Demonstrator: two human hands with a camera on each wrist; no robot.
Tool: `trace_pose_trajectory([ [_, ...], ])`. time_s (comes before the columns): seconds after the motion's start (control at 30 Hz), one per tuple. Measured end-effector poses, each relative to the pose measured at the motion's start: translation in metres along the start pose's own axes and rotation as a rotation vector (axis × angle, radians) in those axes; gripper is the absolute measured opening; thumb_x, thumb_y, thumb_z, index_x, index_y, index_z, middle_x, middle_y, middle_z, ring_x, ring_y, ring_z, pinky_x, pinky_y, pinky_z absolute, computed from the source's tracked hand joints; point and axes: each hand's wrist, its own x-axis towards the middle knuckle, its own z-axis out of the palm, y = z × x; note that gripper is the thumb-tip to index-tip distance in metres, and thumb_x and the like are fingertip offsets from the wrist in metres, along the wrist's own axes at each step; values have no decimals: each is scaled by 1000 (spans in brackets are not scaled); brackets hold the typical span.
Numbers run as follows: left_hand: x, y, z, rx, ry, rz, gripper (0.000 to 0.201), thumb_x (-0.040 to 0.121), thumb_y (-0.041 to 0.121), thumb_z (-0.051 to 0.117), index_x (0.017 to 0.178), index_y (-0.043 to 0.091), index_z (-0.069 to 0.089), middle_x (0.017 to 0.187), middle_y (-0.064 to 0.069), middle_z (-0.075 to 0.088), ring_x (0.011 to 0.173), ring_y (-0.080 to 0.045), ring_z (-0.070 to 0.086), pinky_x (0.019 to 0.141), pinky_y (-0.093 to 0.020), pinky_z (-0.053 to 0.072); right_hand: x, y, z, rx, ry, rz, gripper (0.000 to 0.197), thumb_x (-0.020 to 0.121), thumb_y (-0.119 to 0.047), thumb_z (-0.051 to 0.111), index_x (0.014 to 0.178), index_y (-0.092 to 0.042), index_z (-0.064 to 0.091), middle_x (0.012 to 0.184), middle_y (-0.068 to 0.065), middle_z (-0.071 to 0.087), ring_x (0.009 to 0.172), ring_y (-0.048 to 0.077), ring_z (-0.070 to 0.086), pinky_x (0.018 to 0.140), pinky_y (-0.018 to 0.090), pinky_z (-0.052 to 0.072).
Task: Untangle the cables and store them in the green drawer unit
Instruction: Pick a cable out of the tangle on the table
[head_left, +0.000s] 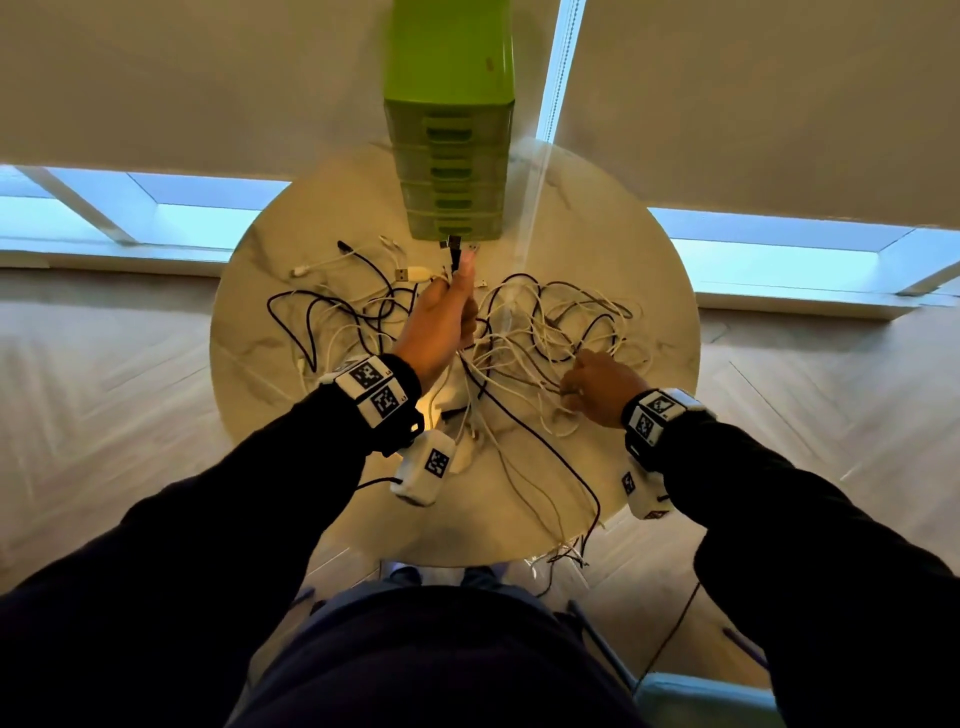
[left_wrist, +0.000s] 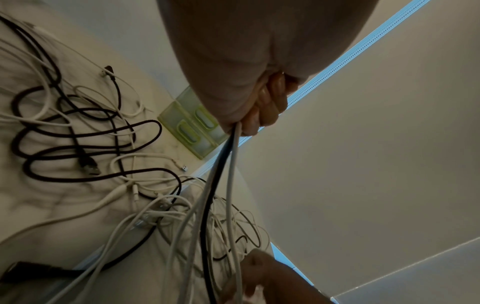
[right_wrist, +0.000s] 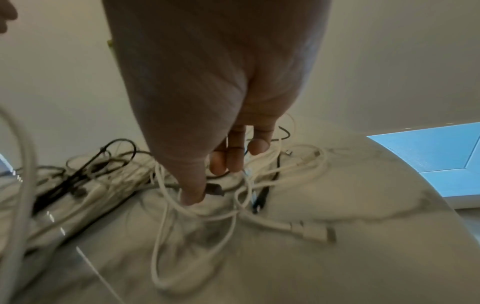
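Across the round marble desk (head_left: 597, 218) the cables (head_left: 550, 332) lie in one loose black-and-white tangle, spread wide, with a few strands trailing off the near edge. At the far rim stands the green drawer unit (head_left: 449, 140), its drawers all pushed in, so nothing looks stored yet; it sits within reach, presumably so each freed cable can go straight in. The left hand (head_left: 441, 322) is raised above the heap, its grip closed round a black cable and a white one (left_wrist: 231, 164), plug ends poking up past the fist, probably to draw them taut and show where they cross. The right hand (head_left: 597, 387) is low in the pile, fingers (right_wrist: 235, 156) curled down among white loops and thumb against a grey plug, seemingly to hold the knot back.
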Motion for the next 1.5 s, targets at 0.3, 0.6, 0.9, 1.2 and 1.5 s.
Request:
trace_pose_trajectory([
  [0.3, 1, -7, -1, 29, 12, 65, 14, 86, 23, 72, 98, 17, 68, 69, 17, 48, 55, -10, 32, 53, -23, 29, -7, -26, -114, 344, 459, -218, 23, 91, -29, 70, 84, -7, 69, 82, 4, 62, 74, 15, 54, 66, 11, 34],
  [0.6, -9, 2, 3, 135, -124, 152, 47, 90, 6, 72, 118, 8, 34, 60, 5, 22, 47, 1, 42, 64, -11, 47, -27, -82, -147, 752, 513, -279, 21, 88, -30, 73, 90, -9, 71, 84, 3, 71, 78, 21, 66, 72, 32, 55],
  [0.9, -5, 1, -6, 49, -43, 135, 25, 92, 28, 72, 96, 3, 74, 57, 7, 35, 50, -12, 30, 53, -26, 31, -18, -90, -102, 982, 245, -151, 35, 99, -32, 50, 133, -22, 49, 132, -4, 57, 115, 7, 56, 92, 25, 46],
  [1.2, 3, 14, -10, -21, 4, 132, 32, 92, 25, 71, 122, 12, 70, 122, 2, 48, 75, -17, 20, 67, -20, 18, -9, -117, -84, 879, 440, -183, 29, 107, -31, 36, 85, -20, 53, 73, -7, 55, 70, 17, 59, 75, 44, 52],
  [1.5, -1, 14, -13, -172, -30, 134, 27, 87, 30, 72, 86, 24, 46, 69, 8, 34, 57, -5, 35, 58, -19, 34, -28, -128, -124, 894, 480, -214, 33, 107, -33, 38, 80, -20, 50, 67, -5, 47, 60, 8, 45, 63, 27, 47],
])
